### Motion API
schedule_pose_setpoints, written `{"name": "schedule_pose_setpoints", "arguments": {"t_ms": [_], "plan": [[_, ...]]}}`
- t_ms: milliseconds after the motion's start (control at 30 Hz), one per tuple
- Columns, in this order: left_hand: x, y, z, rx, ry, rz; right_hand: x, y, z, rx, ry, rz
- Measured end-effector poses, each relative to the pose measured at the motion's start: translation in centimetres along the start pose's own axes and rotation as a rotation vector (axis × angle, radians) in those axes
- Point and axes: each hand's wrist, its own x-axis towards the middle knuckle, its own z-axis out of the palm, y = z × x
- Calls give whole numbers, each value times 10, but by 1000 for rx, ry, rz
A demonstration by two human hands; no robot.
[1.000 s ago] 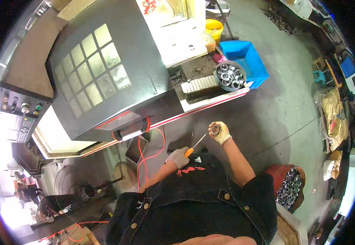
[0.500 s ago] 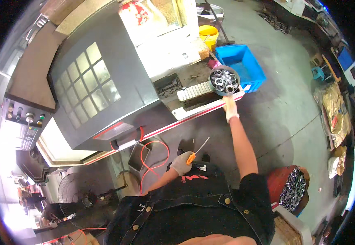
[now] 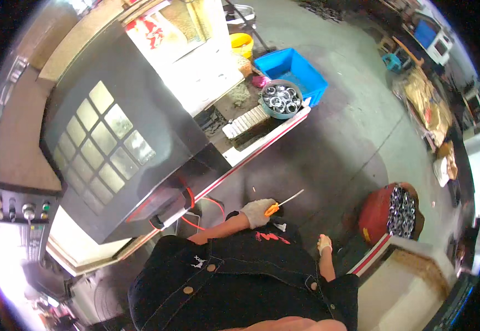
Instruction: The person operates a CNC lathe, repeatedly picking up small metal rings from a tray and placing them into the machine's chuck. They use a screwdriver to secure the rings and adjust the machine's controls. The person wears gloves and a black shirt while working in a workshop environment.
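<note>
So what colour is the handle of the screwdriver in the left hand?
Orange, seen in the head view: the screwdriver handle pokes out of the gloved left hand.

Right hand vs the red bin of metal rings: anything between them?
Head view: only bare grey concrete floor lies between the right hand and the red bin of metal rings; the hand is empty.

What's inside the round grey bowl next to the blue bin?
The round grey bowl holds a heap of shiny metal rings. Its bottom and any lower layers are covered by them.

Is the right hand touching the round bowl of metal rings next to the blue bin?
No, the right hand hangs low beside the person's body, far from the bowl of metal rings.
</note>
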Motion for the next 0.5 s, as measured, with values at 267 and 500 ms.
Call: {"name": "schedule_pose_setpoints", "arguments": {"t_ms": [267,500], "plan": [[-11,-27,35,-23,-246,265,-91,120,26,80,-189,17],[-39,-8,58,-11,-448,436,-151,258,46,-388,242,-31]]}}
